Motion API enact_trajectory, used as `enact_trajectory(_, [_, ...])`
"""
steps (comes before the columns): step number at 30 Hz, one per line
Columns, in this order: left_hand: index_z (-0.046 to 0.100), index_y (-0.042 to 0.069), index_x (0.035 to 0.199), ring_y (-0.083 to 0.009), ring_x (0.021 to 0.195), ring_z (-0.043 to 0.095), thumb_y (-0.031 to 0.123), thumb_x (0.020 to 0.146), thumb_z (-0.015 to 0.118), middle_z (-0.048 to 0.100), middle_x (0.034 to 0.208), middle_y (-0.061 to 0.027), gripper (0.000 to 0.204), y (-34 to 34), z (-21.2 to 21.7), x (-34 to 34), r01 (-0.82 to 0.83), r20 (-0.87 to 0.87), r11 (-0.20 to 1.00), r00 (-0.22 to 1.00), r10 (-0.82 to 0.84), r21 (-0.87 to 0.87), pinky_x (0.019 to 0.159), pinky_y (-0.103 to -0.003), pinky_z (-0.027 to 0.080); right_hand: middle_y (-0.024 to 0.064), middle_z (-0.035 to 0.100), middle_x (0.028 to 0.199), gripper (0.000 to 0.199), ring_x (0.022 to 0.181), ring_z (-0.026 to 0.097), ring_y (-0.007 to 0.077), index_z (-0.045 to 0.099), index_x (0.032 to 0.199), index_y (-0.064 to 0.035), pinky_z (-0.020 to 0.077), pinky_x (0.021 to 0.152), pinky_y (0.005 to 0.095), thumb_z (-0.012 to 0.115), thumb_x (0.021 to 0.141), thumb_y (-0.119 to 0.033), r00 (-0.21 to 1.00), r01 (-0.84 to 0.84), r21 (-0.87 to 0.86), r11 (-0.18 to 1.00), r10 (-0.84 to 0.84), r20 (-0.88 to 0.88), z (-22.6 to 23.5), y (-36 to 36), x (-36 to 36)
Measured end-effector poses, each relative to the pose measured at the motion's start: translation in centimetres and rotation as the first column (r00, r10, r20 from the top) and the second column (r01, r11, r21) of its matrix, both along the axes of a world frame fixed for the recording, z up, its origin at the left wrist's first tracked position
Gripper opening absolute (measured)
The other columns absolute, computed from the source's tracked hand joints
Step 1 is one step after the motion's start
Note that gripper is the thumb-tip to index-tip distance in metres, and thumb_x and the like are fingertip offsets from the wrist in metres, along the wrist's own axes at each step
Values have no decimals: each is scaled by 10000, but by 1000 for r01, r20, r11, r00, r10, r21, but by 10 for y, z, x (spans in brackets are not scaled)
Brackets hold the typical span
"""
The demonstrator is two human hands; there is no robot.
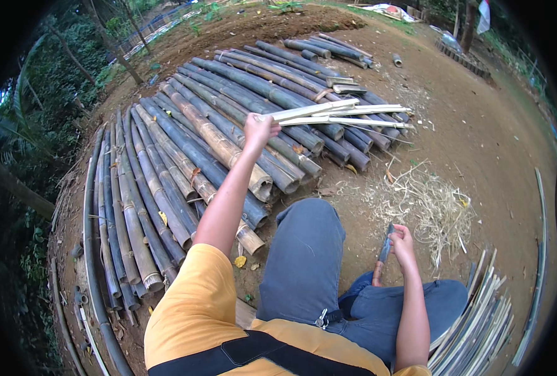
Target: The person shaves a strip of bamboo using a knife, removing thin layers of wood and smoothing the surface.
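My left hand (261,131) reaches forward over the bamboo pile, its fingers closed on the near end of a pale split bamboo strip (319,111). A few more pale strips (366,121) lie beside it across the poles. My right hand (403,246) is by my bent right leg, its fingers curled against the dark blade of a knife (386,245). The knife's reddish-brown handle points down toward my lower leg, with the blade upward. How firmly the fingers grip the blade is hard to make out.
Large bamboo poles (219,141) lie side by side ahead and to the left. A heap of pale shavings (438,207) is on the dirt beyond my right hand. A bundle of thin strips (479,326) lies at the lower right. Long poles (538,269) rest along the right edge.
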State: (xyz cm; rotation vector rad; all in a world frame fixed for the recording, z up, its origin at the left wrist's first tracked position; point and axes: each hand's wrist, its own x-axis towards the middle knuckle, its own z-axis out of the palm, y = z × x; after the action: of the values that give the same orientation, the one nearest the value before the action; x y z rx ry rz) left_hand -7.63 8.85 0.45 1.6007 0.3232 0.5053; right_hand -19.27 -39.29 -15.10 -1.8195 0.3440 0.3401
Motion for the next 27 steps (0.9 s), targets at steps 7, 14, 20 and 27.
enact_trajectory(7, [334, -2, 1110, -318, 881, 732, 115, 973, 473, 649, 1105, -270, 227, -9, -94, -92, -76, -216, 975, 976, 30, -209, 722, -399, 624, 213, 598, 1171, 586, 957, 645, 234, 422, 1359, 56, 571, 837, 331, 654, 891, -210, 953, -93, 624, 776, 251, -172, 26, 159, 69])
enact_trajectory(14, [377, -7, 1158, -322, 884, 732, 95, 953, 464, 665, 1126, -233, 245, -65, -121, -104, 119, -262, 919, 938, -229, -376, 705, -377, 625, 307, 507, 1323, 614, 1132, 613, 396, 431, 1390, 0, 543, 919, 464, 611, 908, -335, 868, -169, 302, 938, 287, -405, 8, 284, 148])
enact_trajectory(20, [375, -4, 1157, -344, 888, 729, 97, 972, 520, 640, 1140, -244, 256, -58, -144, -109, 213, -243, 909, 919, -311, -358, 718, -400, 614, 234, 581, 1217, 475, 1093, 620, 334, 450, 1309, 19, 556, 898, 432, 549, 943, -267, 859, -68, 785, 616, 436, -268, -13, 289, 155])
enact_trajectory(27, [395, 55, 1207, -280, 927, 726, 170, 992, 545, 640, 1182, -182, 285, -81, -132, -97, 311, -188, 888, 903, -388, -339, 694, -369, 592, 140, 672, 925, 164, 779, 671, 239, 611, 1039, 18, 528, 603, 352, 643, 879, 31, 962, -211, 705, 678, 273, 25, -6, 279, 149])
